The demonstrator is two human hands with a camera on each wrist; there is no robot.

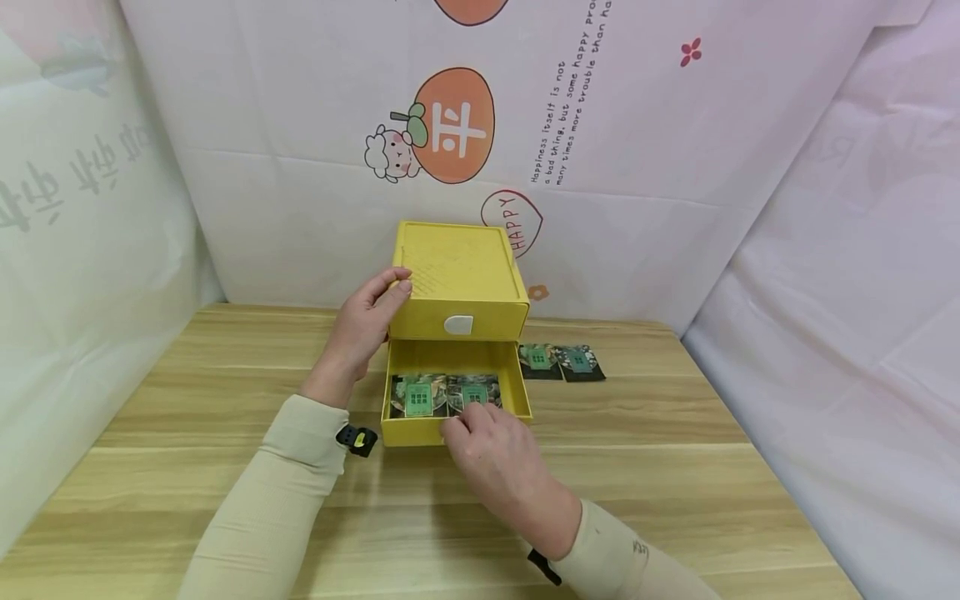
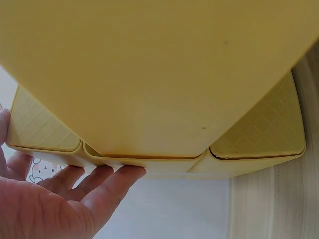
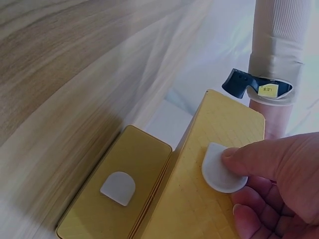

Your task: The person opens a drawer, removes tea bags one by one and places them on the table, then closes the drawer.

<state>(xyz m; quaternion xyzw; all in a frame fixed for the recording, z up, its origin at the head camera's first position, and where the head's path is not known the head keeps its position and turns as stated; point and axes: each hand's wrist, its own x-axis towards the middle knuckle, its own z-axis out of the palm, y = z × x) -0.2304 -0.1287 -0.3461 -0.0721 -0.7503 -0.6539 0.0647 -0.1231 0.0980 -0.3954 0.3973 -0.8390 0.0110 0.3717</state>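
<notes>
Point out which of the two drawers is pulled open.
The lower drawer: it juts out, showing green-labelled packets inside, while the upper drawer is closed.

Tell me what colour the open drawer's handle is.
The handle is white; the right wrist view shows it best.

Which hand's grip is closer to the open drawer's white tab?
Right. The right grip is touching the white tab; the left grip is farther off, on the yellow box's left side.
</notes>
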